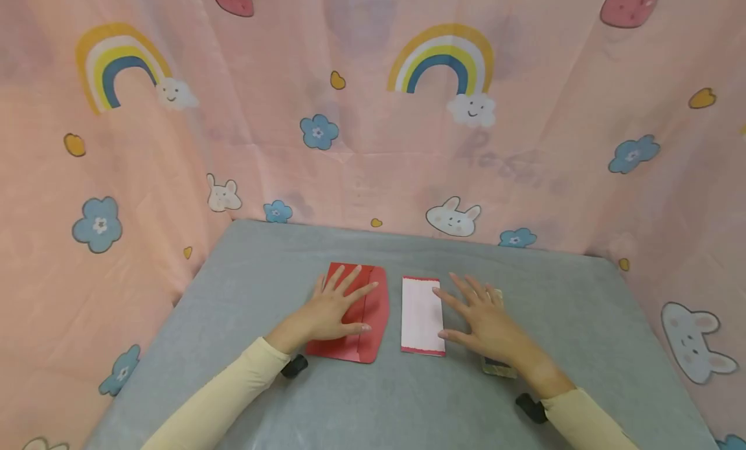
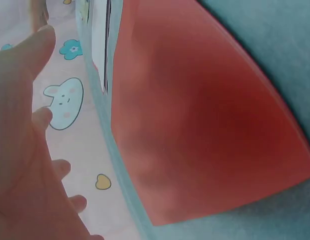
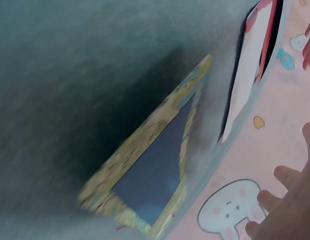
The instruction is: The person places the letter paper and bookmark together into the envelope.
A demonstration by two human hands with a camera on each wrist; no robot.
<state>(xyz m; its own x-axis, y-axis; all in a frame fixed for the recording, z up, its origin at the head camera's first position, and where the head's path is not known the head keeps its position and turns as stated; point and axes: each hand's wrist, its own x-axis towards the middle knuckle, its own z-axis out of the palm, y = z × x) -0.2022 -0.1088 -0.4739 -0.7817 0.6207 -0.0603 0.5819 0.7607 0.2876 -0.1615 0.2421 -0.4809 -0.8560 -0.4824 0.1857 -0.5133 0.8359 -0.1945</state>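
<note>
My left hand (image 1: 335, 309), fingers spread and straight, hovers over a red paper envelope (image 1: 375, 324) lying flat with its flap side to the right. The left wrist view shows the palm raised off the envelope (image 2: 195, 125). To the right lies a white paper rectangle (image 1: 421, 317) with ragged red edges at top and bottom. My right hand (image 1: 486, 320) is spread over a flat dark rectangle with a yellowish patterned border (image 1: 499, 370), mostly hidden beneath it in the head view. In the right wrist view this bordered piece (image 3: 155, 170) shows apart from the fingers.
A grey-blue cloth (image 1: 361, 411) covers the table. Pink printed curtains (image 1: 361, 178) close off the back and both sides. Black wrist-camera mounts (image 1: 294, 366) sit at both wrists, below cream sleeves (image 1: 224, 392).
</note>
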